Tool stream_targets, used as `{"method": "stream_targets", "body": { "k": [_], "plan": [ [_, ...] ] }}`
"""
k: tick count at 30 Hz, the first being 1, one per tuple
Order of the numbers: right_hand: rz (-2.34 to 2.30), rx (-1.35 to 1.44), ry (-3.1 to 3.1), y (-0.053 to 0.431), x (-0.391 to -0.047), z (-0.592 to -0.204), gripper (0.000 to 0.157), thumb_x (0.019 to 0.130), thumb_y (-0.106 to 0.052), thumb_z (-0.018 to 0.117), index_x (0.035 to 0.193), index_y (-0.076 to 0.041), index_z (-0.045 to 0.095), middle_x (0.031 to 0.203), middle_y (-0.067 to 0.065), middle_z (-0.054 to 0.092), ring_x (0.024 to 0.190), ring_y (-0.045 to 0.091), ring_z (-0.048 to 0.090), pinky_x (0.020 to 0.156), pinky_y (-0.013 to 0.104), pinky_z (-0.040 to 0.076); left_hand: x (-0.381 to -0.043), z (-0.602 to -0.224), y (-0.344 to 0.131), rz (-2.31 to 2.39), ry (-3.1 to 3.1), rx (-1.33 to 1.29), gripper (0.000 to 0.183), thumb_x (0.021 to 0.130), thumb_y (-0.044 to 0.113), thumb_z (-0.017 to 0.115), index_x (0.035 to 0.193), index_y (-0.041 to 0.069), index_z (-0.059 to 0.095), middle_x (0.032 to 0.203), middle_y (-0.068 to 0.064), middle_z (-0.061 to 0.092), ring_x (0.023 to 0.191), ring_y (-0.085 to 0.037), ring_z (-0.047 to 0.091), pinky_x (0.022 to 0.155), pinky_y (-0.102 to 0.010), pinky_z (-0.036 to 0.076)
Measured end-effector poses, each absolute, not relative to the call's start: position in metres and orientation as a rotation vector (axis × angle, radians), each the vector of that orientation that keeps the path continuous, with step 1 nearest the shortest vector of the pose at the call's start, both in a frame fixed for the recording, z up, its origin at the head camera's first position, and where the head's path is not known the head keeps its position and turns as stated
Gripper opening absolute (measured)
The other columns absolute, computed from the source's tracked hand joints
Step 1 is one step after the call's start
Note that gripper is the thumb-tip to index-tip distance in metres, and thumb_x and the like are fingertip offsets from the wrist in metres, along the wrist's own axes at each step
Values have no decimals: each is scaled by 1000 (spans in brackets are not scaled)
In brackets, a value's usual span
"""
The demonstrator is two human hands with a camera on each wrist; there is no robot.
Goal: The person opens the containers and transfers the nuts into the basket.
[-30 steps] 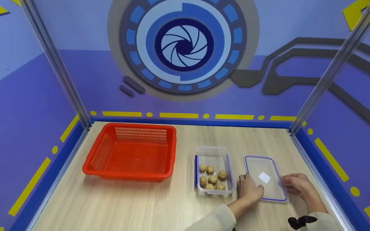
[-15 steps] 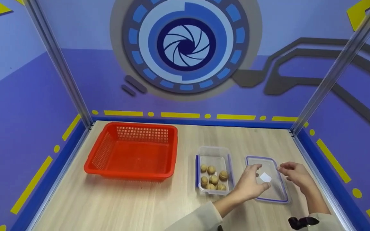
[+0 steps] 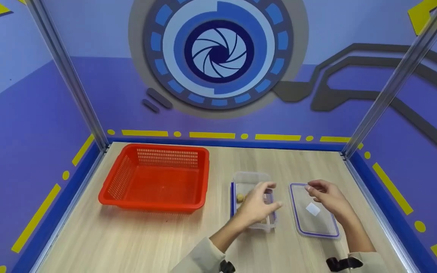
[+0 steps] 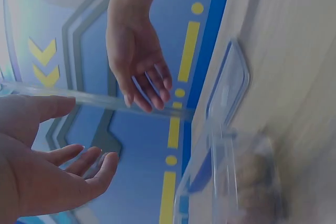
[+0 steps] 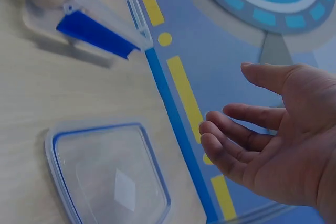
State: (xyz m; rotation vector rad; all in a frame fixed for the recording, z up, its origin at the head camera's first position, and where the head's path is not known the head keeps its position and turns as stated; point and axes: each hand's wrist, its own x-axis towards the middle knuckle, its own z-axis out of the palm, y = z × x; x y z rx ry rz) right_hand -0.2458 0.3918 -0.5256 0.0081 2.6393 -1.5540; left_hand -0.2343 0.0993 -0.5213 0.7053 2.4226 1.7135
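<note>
My left hand (image 3: 255,206) hovers over a clear plastic food container (image 3: 252,176), its fingers loosely bent and nothing between them. Walnuts (image 3: 240,197) lie in the container, mostly hidden by that hand in the head view; blurred ones show through its wall in the left wrist view. My right hand (image 3: 328,197) is raised over the upper right of the clear lid (image 3: 317,225), fingers relaxed, holding nothing. The lid lies flat on the table with a blue seal round its edge and a white label (image 3: 313,209). A blue locking flap (image 5: 97,34) hangs from the container's side.
A red plastic basket (image 3: 152,206) with slotted walls stands at the back left of the wooden table (image 3: 157,242). Printed blue panels (image 3: 188,113) enclose the table at the back and sides, with metal posts at the corners.
My left hand has left the lid's left edge and moved left over the container. My right hand has let go of the lid's right edge and risen up and leftward over it.
</note>
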Motion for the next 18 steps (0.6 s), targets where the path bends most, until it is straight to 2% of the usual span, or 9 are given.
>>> {"method": "stream_targets", "body": {
  "k": [5,9,18],
  "plan": [
    [-1588,-58,2638,369,-247,-529,49,109,-22,61,143,13,51,126,24,64,107,17,65,90,27,58,-249,-530,73,1639,2557,668,56,97,23,79,147,9,58,139,-8,61,130,-26,59,105,-39,53],
    [-1603,-81,2636,355,-249,-537,49,108,-21,63,142,13,52,125,22,65,111,25,66,92,32,59,-262,-541,59,1586,2669,667,53,95,19,81,142,7,61,137,-9,63,128,-28,60,106,-43,52],
    [-1716,-2,2571,330,-255,-562,48,108,-17,64,145,11,51,133,27,61,115,28,65,96,39,59,-286,-567,46,1360,2791,722,53,94,16,82,142,5,60,136,-10,63,128,-28,61,108,-43,51]
  ]
}}
